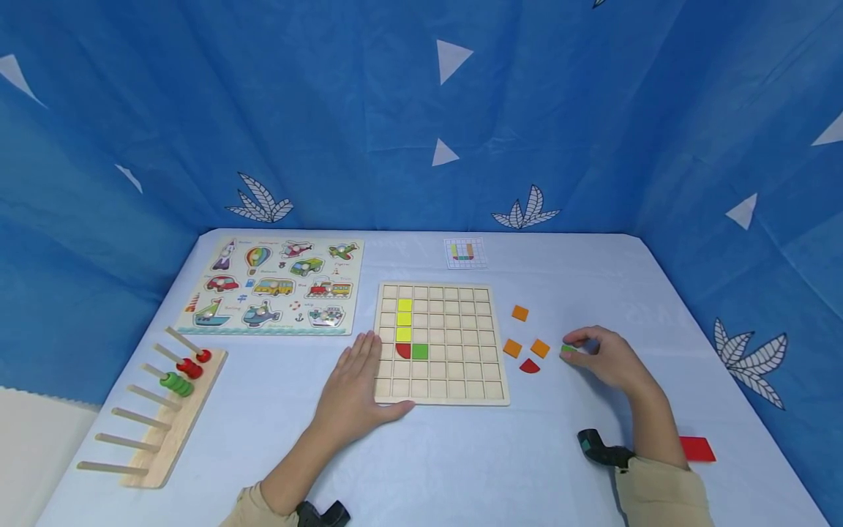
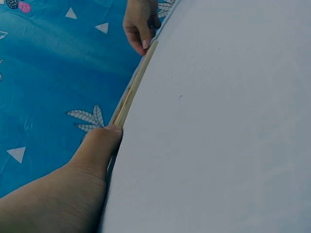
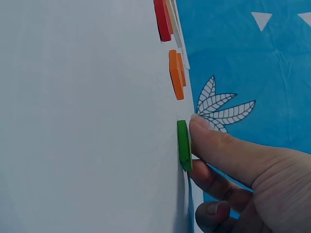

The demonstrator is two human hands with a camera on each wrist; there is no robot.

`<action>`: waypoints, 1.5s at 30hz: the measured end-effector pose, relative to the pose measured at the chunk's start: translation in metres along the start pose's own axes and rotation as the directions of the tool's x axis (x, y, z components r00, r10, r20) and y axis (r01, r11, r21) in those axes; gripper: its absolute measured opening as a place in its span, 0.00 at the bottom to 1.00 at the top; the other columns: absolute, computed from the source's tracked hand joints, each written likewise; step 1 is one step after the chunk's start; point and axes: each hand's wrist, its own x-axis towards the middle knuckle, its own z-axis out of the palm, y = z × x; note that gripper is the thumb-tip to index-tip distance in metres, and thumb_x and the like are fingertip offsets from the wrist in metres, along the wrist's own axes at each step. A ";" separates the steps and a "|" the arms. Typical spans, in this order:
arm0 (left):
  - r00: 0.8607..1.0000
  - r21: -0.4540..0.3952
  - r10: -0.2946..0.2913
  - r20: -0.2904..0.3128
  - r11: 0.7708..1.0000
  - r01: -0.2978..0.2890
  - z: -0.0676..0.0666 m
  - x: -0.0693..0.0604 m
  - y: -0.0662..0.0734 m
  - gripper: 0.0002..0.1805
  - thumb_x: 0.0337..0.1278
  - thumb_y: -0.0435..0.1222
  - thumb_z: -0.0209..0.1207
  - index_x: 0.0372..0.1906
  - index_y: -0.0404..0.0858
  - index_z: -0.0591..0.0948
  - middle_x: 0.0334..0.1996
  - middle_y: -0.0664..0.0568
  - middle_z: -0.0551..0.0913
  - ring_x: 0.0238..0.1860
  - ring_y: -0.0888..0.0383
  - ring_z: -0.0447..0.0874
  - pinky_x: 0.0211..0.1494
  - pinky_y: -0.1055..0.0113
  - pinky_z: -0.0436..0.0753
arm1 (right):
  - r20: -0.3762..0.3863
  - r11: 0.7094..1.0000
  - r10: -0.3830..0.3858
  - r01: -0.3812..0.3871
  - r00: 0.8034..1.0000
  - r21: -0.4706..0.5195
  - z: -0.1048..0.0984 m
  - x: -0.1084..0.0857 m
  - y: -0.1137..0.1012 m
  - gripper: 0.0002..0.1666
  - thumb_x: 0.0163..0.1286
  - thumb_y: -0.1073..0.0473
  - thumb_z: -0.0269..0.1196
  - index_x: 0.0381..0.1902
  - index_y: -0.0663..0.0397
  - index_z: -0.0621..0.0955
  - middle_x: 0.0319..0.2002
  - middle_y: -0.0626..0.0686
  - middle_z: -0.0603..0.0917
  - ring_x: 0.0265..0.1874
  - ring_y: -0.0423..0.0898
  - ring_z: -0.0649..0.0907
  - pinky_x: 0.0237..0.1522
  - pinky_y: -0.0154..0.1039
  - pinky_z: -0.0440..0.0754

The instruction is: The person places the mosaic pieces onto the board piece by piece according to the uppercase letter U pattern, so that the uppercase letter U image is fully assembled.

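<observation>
The right hand [image 1: 609,360] pinched the green block [image 3: 184,145] between thumb and fingertip; the gridded board [image 1: 461,369] lay left of those fingers, past the orange squares [image 1: 540,348]; the left hand [image 1: 352,391], fingers straight, touched its far edge; the block's long axis, partly covered, appeared uncertain.

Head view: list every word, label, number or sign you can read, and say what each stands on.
Nothing reads clearly.
Picture puzzle board: printed captions, too small and blurred to quote.
Small card: coloured grid pattern, no readable text.
Wooden grid board and green tile in the right hand: no lettering visible.
</observation>
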 end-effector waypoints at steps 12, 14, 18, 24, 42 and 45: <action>1.000 0.007 0.000 -0.002 1.000 0.000 0.001 0.001 -0.001 0.69 0.39 0.76 0.60 0.77 0.32 0.55 0.79 0.43 0.53 0.81 0.49 0.46 0.82 0.51 0.53 | 0.010 1.000 -0.009 0.009 1.000 -0.003 -0.002 -0.002 -0.004 0.20 0.62 0.52 0.71 0.48 0.55 0.81 0.46 0.58 0.80 0.46 0.54 0.74 0.39 0.39 0.77; 1.000 0.005 0.002 -0.002 1.000 -0.002 0.001 0.001 -0.001 0.69 0.39 0.76 0.60 0.77 0.32 0.55 0.79 0.43 0.53 0.81 0.49 0.46 0.82 0.51 0.53 | 0.008 1.000 -0.021 0.021 1.000 0.000 -0.001 -0.001 -0.003 0.19 0.63 0.53 0.70 0.47 0.55 0.80 0.44 0.57 0.80 0.44 0.52 0.75 0.38 0.37 0.76; 1.000 0.006 0.004 -0.004 1.000 -0.004 0.002 0.001 -0.001 0.68 0.40 0.76 0.59 0.77 0.32 0.55 0.79 0.43 0.53 0.81 0.48 0.46 0.82 0.51 0.53 | -0.002 0.999 -0.039 0.039 0.999 -0.010 -0.002 0.000 -0.003 0.16 0.65 0.54 0.69 0.47 0.55 0.80 0.43 0.56 0.81 0.43 0.52 0.76 0.39 0.38 0.76; 1.000 0.020 0.005 0.001 1.000 -0.005 0.001 0.001 -0.001 0.68 0.40 0.75 0.59 0.77 0.32 0.54 0.79 0.42 0.53 0.81 0.48 0.46 0.82 0.51 0.53 | -0.031 0.998 -0.067 0.067 0.997 0.004 0.000 0.004 -0.008 0.15 0.67 0.54 0.67 0.48 0.55 0.81 0.44 0.56 0.82 0.45 0.51 0.76 0.43 0.39 0.76; 1.000 0.015 -0.003 0.017 1.000 0.003 0.001 0.001 -0.002 0.68 0.41 0.75 0.59 0.78 0.32 0.54 0.79 0.43 0.52 0.81 0.48 0.45 0.82 0.51 0.52 | 0.050 0.975 -0.163 0.153 0.985 0.161 0.046 0.023 -0.069 0.10 0.65 0.55 0.69 0.42 0.49 0.82 0.41 0.52 0.83 0.29 0.49 0.75 0.26 0.35 0.75; 1.000 0.017 -0.009 0.026 1.000 0.009 0.001 0.001 -0.002 0.69 0.40 0.76 0.59 0.78 0.33 0.53 0.80 0.43 0.51 0.81 0.49 0.44 0.82 0.52 0.51 | 0.079 0.963 -0.206 0.188 0.975 0.191 0.055 0.025 -0.083 0.09 0.64 0.55 0.70 0.40 0.47 0.82 0.39 0.51 0.83 0.25 0.48 0.74 0.22 0.34 0.73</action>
